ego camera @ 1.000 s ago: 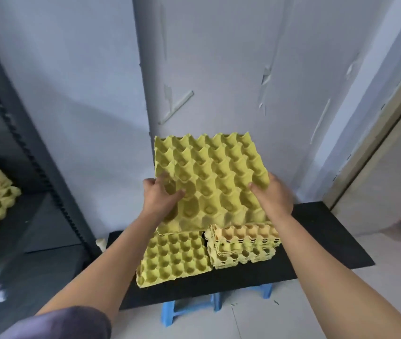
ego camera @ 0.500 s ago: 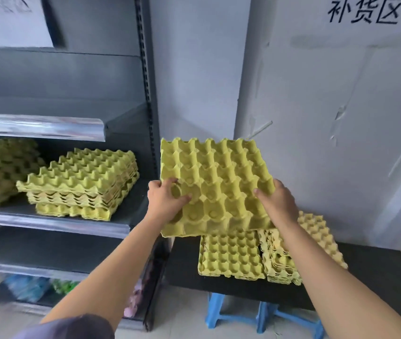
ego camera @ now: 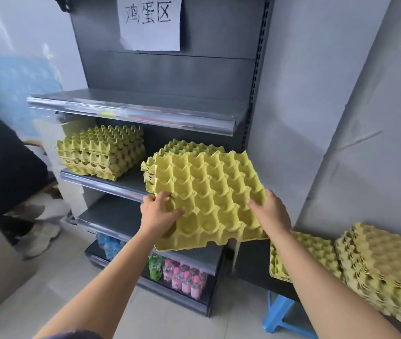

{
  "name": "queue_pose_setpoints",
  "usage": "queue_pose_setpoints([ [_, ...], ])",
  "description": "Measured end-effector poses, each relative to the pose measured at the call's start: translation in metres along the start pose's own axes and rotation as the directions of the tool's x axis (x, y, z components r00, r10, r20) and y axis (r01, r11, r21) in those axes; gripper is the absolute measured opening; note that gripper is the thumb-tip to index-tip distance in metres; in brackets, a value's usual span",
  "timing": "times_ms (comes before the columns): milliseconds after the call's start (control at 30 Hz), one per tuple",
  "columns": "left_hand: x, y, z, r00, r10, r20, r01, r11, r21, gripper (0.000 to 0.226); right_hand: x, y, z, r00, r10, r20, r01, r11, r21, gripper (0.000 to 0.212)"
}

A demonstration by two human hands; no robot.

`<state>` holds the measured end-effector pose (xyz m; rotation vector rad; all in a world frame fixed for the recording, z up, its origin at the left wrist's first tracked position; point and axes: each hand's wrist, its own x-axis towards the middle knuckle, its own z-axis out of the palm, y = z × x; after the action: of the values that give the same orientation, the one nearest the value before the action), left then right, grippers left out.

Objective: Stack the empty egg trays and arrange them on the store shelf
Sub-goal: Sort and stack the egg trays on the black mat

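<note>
Egg tray (ego camera: 209, 192) in grip of left hand (ego camera: 159, 212) and right hand (ego camera: 271, 211) (tray stack (ego camera: 187, 146) just behind, on shelf (ego camera: 131, 182))

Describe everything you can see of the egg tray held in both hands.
The held tray is pale yellow moulded pulp, a grid of empty cups with raised peaks between. It is held in the air, cups upward, in front of the middle shelf, its far edge overlapping the right-hand stack there; contact cannot be told. The left hand grips its near-left corner, the right hand its right edge.
</note>
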<state>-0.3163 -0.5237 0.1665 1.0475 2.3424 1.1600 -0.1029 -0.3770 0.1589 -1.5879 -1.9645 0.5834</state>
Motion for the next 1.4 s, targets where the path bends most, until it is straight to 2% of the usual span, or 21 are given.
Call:
queue_pose_setpoints([
  [167, 0.017, -0.059, -0.064, 0.996, -0.054, -0.065, 0.061, 0.992, 0.111, 0.064, -0.014, -0.064, 0.061, 0.997, -0.043, 0.061, 0.045, 0.999, -0.030, 0.068],
  [300, 0.037, -0.087, -0.090, 0.991, -0.091, -0.096, 0.101, 0.989, 0.105, 0.063, -0.010, -0.099, 0.094, 0.987, -0.106, 0.122, 0.110, 0.993, -0.030, 0.076],
  [600, 0.120, -0.097, -0.098, 0.999, -0.044, -0.030, 0.046, 0.995, 0.085, 0.064, 0.044, -0.129, 0.132, 0.992, -0.117, 0.045, 0.119, 0.992, -0.049, 0.064],
  [767, 0.187, -0.088, -0.089, 1.000, 0.015, 0.012, -0.016, 0.999, 0.045, 0.059, 0.093, -0.139, 0.148, 0.998, -0.065, -0.005, 0.064, 0.995, -0.071, 0.068],
  [967, 0.254, -0.075, -0.077, 0.997, 0.052, 0.061, -0.046, 0.995, -0.092, 0.055, 0.145, -0.154, 0.163, 0.998, 0.027, -0.054, -0.030, 0.998, -0.054, 0.065],
  [1167, 0.317, -0.064, -0.064, 0.990, 0.103, 0.098, -0.095, 0.992, -0.083, 0.051, 0.181, -0.169, 0.173, 0.986, 0.129, -0.109, -0.137, 0.988, -0.073, 0.055],
  [1267, 0.345, -0.056, -0.062, 0.981, 0.159, 0.111, -0.150, 0.985, -0.090, 0.041, 0.193, -0.174, 0.178, 0.976, 0.171, -0.137, -0.183, 0.980, -0.081, 0.050],
  [1400, 0.380, -0.056, -0.056, 0.966, 0.200, 0.163, -0.190, 0.979, -0.077, 0.016, 0.205, -0.179, 0.189, 0.967, 0.207, -0.149, -0.225, 0.968, -0.115, 0.050],
])
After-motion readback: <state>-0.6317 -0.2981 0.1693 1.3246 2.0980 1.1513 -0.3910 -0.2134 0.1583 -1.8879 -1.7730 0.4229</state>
